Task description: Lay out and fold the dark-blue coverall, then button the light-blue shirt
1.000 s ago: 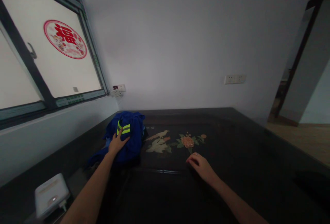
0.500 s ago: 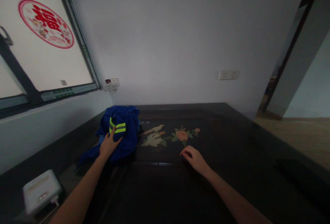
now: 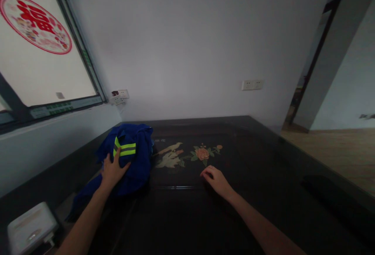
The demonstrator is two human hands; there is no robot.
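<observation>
A crumpled blue garment (image 3: 140,161) with a yellow-green and grey reflective strip (image 3: 128,149) lies heaped on the left of the dark table. On its near side rests my left hand (image 3: 113,172), fingers spread over the cloth, one fingertip at the strip. My right hand (image 3: 218,180) is on the bare tabletop with its fingers curled in toward the thumb, and nothing shows in it. Just beyond it is the flower picture (image 3: 202,153) set into the table surface. Part of the garment is hidden behind my left hand and forearm.
A white box-shaped device (image 3: 32,225) with a plug stands at the table's near left. On the right lies a long black object (image 3: 328,196), too dark to make out. The wall (image 3: 175,51) borders the far edge, the window (image 3: 52,75) the left.
The view has turned slightly right, so everything sits farther left. My left hand's fingers are spread wider on the garment. My right hand keeps its curled pose.
</observation>
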